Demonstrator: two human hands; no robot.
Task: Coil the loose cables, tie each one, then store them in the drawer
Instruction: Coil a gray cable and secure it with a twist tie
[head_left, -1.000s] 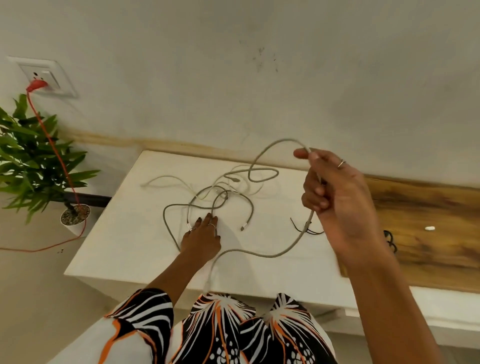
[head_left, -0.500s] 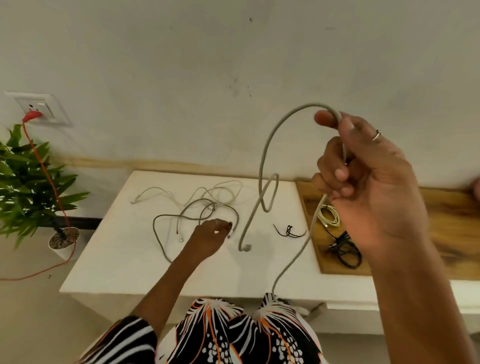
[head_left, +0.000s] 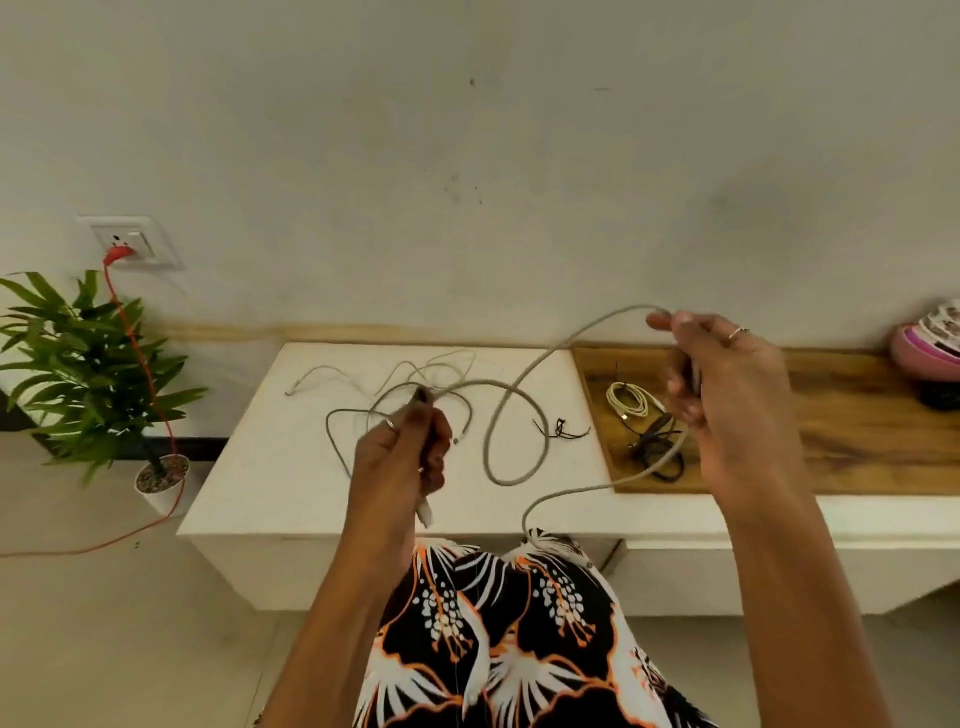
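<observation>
A thick grey cable (head_left: 511, 415) hangs in the air in one big loop between my hands above the white table (head_left: 260, 483). My right hand (head_left: 722, 384) grips it up high at the right, fingers curled round it, and a length drops from that hand toward my lap. My left hand (head_left: 410, 452) grips the cable's other end, its white plug poking out below the fist. Thinner grey and white loose cables (head_left: 374, 384) lie tangled on the table behind my left hand. A black tie (head_left: 561, 428) lies near the table's middle.
On the wooden board (head_left: 857, 436) at the right lie a coiled cream cable (head_left: 631, 400) and a coiled black cable (head_left: 657, 441). A pink object (head_left: 924, 343) sits at the far right. A potted plant (head_left: 88, 374) and a red cord (head_left: 140, 353) plugged into a wall socket stand at the left.
My left hand has lifted off the table and taken hold of the grey cable's plug end. My right hand has come lower, and the cable now forms a wide loop between both hands.
</observation>
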